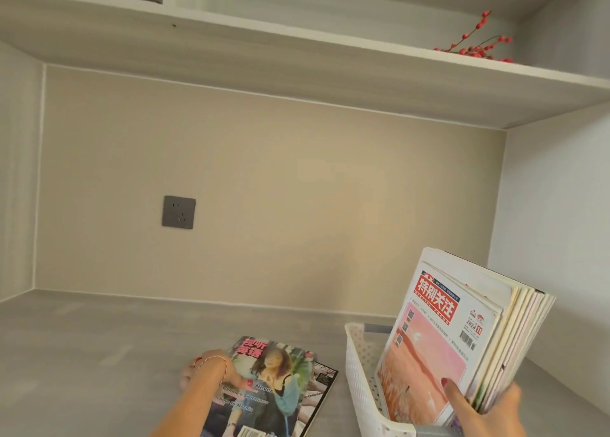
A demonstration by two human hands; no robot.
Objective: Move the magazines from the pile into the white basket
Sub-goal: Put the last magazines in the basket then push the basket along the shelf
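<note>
Head view: right fingers point(457, 395) clamp glossy magazines point(462, 331) in perforated white basket point(358, 370); left fingers hidden.

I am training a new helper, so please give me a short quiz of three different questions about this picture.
1. True or false: the stack of magazines stands upright in the white perforated plastic basket.
2. Which hand steadies that stack?
3. The left hand grips: A) the grey wall socket; B) the top magazine with a woman on its cover; C) the red berry branch.

Key: 1 true; 2 the right hand; 3 B.
</note>
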